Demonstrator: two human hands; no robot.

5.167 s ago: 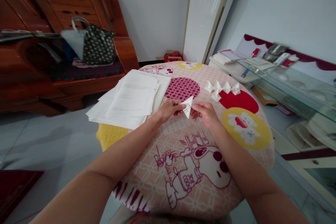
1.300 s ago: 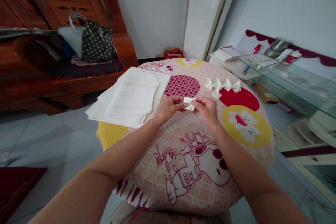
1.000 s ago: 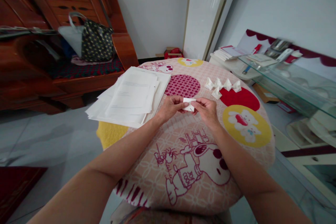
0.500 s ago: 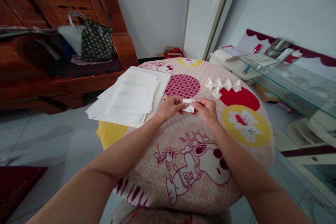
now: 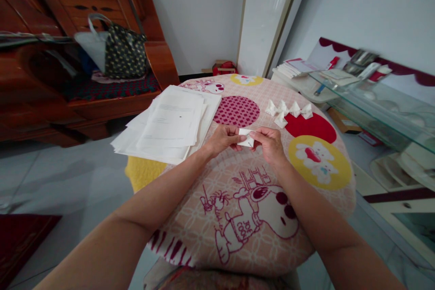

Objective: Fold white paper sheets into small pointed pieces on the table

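Note:
Between both hands, above the middle of the round table, is a small folded square of white paper (image 5: 246,141) with a bit of dark print near its lower edge. My left hand (image 5: 222,139) pinches its left side, thumb on top and fingers beneath. On the other side my right hand (image 5: 269,141) grips the right edge, also thumb on top. Several small folded white paper shapes (image 5: 295,109) stand in a group beyond my right hand. Left of my left hand lies a stack of white paper sheets (image 5: 170,120), the top ones printed with a few lines.
A patterned cloth (image 5: 204,217) covers the round table. At the right stands a glass-topped shelf unit (image 5: 384,108) with dishes and papers on it. A wooden bench (image 5: 163,61) holding a dotted bag (image 5: 124,52) is at the left; a tall white appliance (image 5: 265,22) stands behind.
Both hands and the folded paper have shifted very slightly to the right. The stack and the folded shapes stay where they were.

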